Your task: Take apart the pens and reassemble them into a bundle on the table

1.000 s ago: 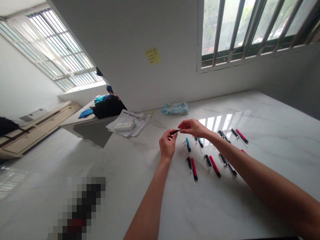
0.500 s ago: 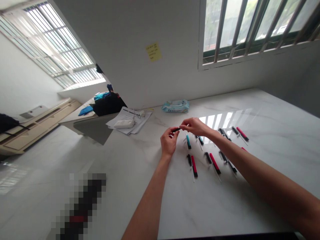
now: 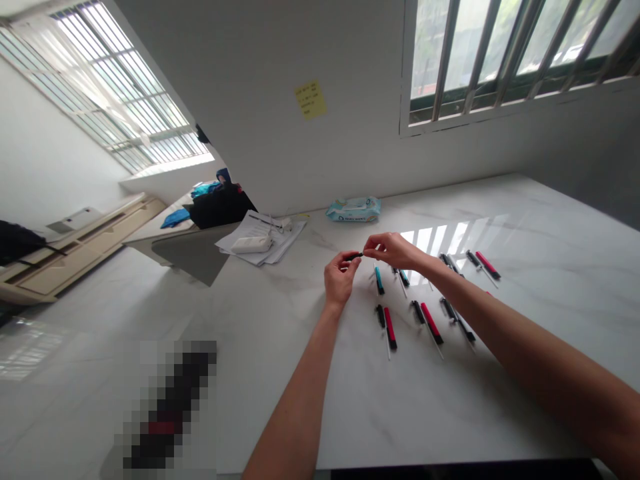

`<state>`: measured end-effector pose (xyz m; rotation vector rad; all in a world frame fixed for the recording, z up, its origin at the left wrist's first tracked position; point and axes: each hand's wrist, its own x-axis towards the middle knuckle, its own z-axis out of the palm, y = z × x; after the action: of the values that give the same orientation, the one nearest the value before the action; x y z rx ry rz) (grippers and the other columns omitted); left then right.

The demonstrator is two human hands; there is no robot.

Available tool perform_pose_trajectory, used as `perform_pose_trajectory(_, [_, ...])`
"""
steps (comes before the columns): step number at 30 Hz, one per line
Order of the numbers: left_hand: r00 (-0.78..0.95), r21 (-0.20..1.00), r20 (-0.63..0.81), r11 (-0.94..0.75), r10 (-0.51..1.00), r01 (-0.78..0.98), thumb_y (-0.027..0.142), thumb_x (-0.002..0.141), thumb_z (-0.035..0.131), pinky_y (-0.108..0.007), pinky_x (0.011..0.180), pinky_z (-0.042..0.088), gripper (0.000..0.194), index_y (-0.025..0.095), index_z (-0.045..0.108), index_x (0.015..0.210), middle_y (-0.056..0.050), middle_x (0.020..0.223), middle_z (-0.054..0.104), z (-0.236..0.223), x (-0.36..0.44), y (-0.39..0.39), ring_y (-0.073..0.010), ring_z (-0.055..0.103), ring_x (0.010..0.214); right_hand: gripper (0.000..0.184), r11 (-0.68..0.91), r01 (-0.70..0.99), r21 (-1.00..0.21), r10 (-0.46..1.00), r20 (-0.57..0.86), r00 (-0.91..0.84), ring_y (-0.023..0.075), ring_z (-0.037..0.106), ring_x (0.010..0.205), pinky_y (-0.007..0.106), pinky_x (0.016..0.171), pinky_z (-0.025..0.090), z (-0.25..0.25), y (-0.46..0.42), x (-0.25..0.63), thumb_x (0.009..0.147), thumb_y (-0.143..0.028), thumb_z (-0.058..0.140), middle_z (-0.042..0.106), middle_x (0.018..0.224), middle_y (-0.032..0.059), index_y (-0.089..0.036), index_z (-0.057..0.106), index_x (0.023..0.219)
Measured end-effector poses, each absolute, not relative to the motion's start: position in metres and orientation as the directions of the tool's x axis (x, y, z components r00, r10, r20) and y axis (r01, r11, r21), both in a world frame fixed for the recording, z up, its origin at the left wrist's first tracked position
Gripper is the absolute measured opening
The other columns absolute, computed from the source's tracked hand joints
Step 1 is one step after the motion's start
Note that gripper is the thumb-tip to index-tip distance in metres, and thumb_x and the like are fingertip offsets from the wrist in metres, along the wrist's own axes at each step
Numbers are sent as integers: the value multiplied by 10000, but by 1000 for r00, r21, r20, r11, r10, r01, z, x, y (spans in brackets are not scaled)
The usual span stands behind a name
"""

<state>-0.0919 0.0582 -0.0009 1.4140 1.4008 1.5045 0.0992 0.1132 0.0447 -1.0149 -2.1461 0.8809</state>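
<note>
My left hand (image 3: pixel 340 277) is closed around a small black pen part (image 3: pixel 355 257), perhaps a cap. The fingertips of my right hand (image 3: pixel 393 250) pinch at that part's right end; whether they hold a separate tiny piece is too small to tell. Below the hands, pens lie taken apart in groups on the marble-patterned table (image 3: pixel 280 373). Nearest is a teal barrel (image 3: pixel 379 280). In the front row are a red barrel (image 3: pixel 390 327) with a black piece and a thin white refill (image 3: pixel 387 343), and another red barrel (image 3: pixel 431 323). My right forearm hides some of the groups.
A pack of wipes (image 3: pixel 353 209) lies by the wall behind my hands. Papers (image 3: pixel 280 248) with a white device (image 3: pixel 251 244) on top are to the left. A pixelated dark shape (image 3: pixel 170 407) covers the lower left. Another red barrel (image 3: pixel 488 265) lies far right.
The view has shifted slightly. Both hands stay together at the black pen part, with hardly any change in their grip.
</note>
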Motion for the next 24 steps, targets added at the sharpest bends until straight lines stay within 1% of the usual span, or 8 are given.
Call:
perform_pose_trajectory(3, [-228, 985, 162, -169, 960, -15, 444, 753, 828, -237, 641, 455, 339, 190, 777, 972, -27, 804, 709, -2, -89, 60, -122, 583, 691, 251, 467, 431, -772, 808, 175, -563, 165, 669, 711, 265, 646, 469, 48, 110, 98, 974, -366, 599, 766, 821, 46, -191, 760, 892])
perform_pose_trajectory(5, [-225, 983, 99, -131, 969, -129, 448, 720, 854, -218, 645, 455, 367, 192, 767, 969, -17, 804, 692, -2, -88, 60, -106, 581, 701, 306, 456, 422, -783, 796, 148, -586, 157, 662, 699, 260, 652, 469, 50, 108, 96, 1004, -359, 539, 753, 785, 42, -182, 750, 870])
perform_pose_trajectory(8, [-241, 972, 28, -83, 970, -221, 469, 706, 865, -200, 650, 459, 407, 200, 747, 989, -26, 860, 702, -1, -88, 60, -97, 605, 726, 272, 503, 446, -740, 787, 178, -591, 175, 683, 772, 277, 711, 489, 51, 106, 96, 1009, -357, 558, 773, 869, 62, -185, 752, 928])
perform_pose_trajectory(10, [-275, 968, -7, -62, 961, -243, 513, 729, 839, -204, 655, 470, 432, 207, 725, 1012, -44, 943, 726, 0, -90, 60, -105, 642, 758, 248, 579, 488, -653, 760, 217, -612, 219, 700, 910, 310, 789, 508, 51, 105, 98, 931, -384, 705, 783, 1037, 89, -201, 744, 1094])
perform_pose_trajectory(13, [-296, 957, -41, -47, 954, -286, 560, 778, 782, -219, 676, 495, 435, 222, 682, 1032, -59, 1094, 740, 0, -93, 61, -131, 706, 841, 729, 650, 570, -503, 719, 161, -677, 312, 658, 1114, 369, 853, 524, 51, 101, 102, 746, -453, 889, 741, 1208, 132, -225, 624, 1386])
perform_pose_trajectory(15, [-289, 945, -63, -36, 955, -325, 553, 791, 772, -223, 688, 507, 426, 226, 659, 1037, -53, 1110, 738, 0, -95, 61, -139, 726, 866, 895, 665, 612, -429, 702, 78, -708, 356, 618, 1179, 397, 863, 529, 51, 98, 103, 675, -498, 924, 737, 1186, 143, -222, 574, 1451])
perform_pose_trajectory(20, [-307, 933, -114, -4, 945, -360, 511, 751, 829, -214, 688, 519, 453, 208, 652, 1039, -5, 919, 702, -1, -94, 62, -94, 684, 721, 955, 691, 648, -320, 684, 0, -729, 373, 609, 1151, 415, 862, 533, 50, 92, 101, 591, -497, 961, 725, 1141, 141, -222, 590, 1426])
perform_pose_trajectory(24, [-288, 924, -123, 4, 950, -382, 503, 680, 894, -209, 663, 515, 484, 183, 657, 956, 28, 796, 646, -1, -93, 63, -72, 626, 643, 937, 679, 671, -298, 697, -24, -716, 377, 616, 1134, 410, 836, 531, 46, 93, 100, 583, -479, 964, 724, 1141, 147, -208, 606, 1405])
